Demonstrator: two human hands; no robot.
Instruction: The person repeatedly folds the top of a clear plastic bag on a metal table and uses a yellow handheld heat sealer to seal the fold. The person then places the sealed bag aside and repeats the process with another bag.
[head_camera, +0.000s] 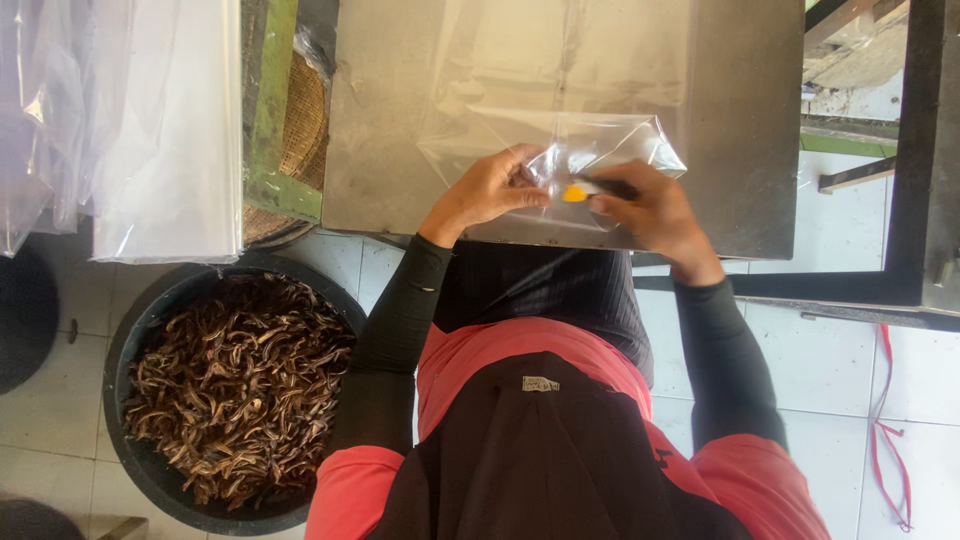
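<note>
bag (600, 140): clear glossy plastic | table (740, 120): dull smooth metal | basin (130, 330): matt black plastic

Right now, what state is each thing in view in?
Left hand: pinching the clear plastic bag's edge.
Right hand: gripping a dark tool with a yellow tip.
Clear plastic bag: empty, flat on the metal table.
Black tub: nearly full of dried brown strips.

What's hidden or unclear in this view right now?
- Head view: the small orange and black thing between the hands is mostly covered by the right hand; its kind is unclear.
- Left hand: its fingertips sit behind the clear bag.
- Basin of dried brown strips: its bottom is cut off by the frame.
</note>
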